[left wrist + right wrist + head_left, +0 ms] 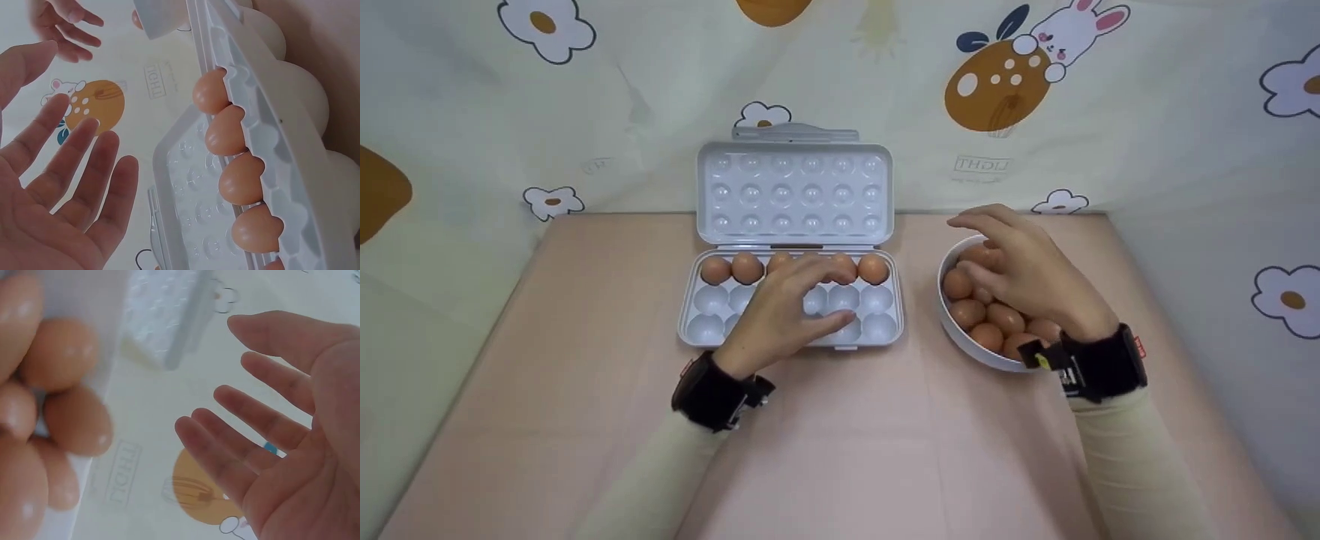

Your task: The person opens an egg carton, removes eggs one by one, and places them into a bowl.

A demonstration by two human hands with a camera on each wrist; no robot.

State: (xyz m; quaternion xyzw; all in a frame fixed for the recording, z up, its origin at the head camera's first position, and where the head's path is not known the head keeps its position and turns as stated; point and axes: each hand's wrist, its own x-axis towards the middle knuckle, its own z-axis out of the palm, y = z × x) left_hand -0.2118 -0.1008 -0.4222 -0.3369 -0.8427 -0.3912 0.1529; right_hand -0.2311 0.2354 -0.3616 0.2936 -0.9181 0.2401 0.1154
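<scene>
A light grey egg tray point(705, 328) lies open on the pink table, its lid point(795, 191) standing up behind. Several brown eggs point(746, 268) fill its back row; the cups nearer me that show are bare. My left hand point(787, 311) hovers over the tray's middle with straight, spread fingers point(84, 169) and holds nothing. The left wrist view shows the row of eggs point(239, 180) from the side. A white bowl point(960, 341) of brown eggs point(967, 313) stands to the right. My right hand point(1020, 266) hangs flat over the bowl, fingers point(247, 416) extended and empty.
The pink table point(840, 450) is walled by a pale curtain point(1110, 112) printed with flowers, eggs and a rabbit at the back and both sides. Both wrists wear black straps with cameras.
</scene>
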